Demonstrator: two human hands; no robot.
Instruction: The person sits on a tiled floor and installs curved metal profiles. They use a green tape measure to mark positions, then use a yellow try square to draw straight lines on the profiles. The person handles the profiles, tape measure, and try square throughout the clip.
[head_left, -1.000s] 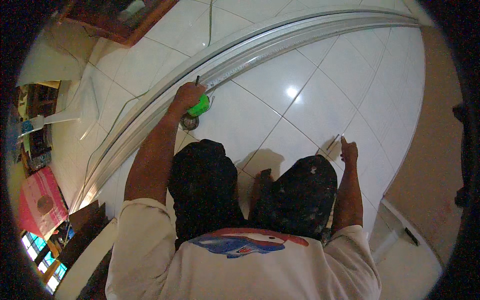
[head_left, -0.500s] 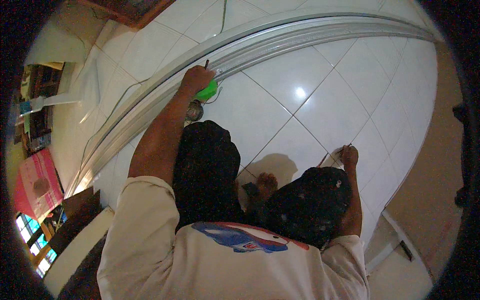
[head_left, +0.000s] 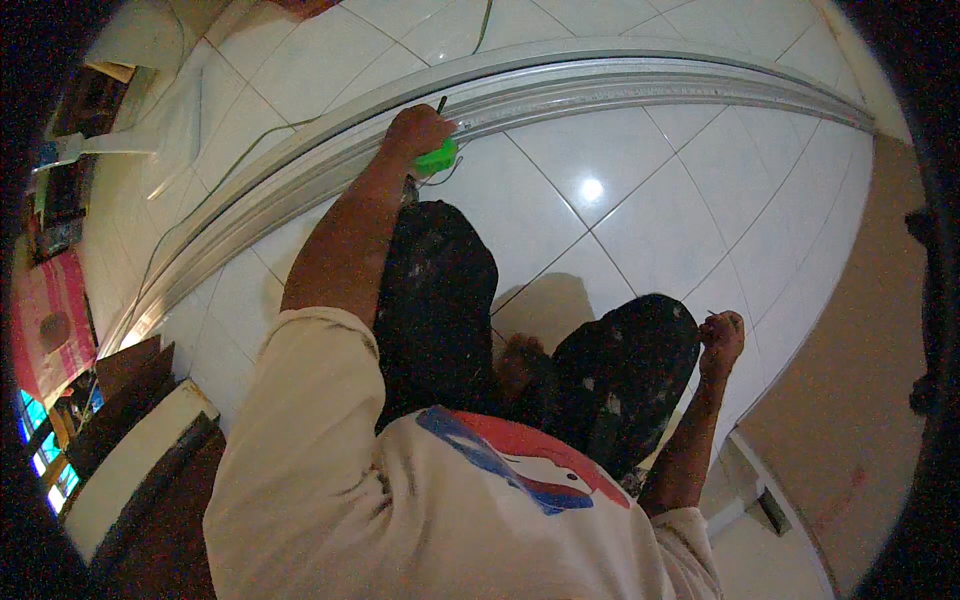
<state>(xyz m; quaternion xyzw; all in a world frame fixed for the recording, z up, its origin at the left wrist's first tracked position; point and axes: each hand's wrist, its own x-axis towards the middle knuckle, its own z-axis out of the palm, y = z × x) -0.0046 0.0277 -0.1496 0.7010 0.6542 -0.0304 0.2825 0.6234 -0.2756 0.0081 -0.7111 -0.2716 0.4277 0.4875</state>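
My left hand [head_left: 418,132] is over long silvery metal profiles [head_left: 620,82], its fingers closed round a thin dark stick [head_left: 441,104] that juts up past the knuckles. What kind of stick it is, I cannot tell. Right below that hand sits a bright green thing [head_left: 436,157], with a thin wire [head_left: 450,174] curling beside it; whether the hand touches the green thing is unclear. Beyond my right knee, my right hand [head_left: 722,340] is closed in a pinch. A small thin piece [head_left: 711,317] pokes out at its fingertips, too small to name.
The profiles curve across white floor tiles [head_left: 640,190]. A cable [head_left: 240,155] runs along their far side. At the left lie a pink patterned cloth or sheet [head_left: 52,320] and dark boards [head_left: 125,385]. A brown surface [head_left: 840,400] borders the tiles on the right.
My right hand has come off the tiles to the outer side of my right knee. The view has shifted a little; my left hand still stays over the profiles by the green thing.
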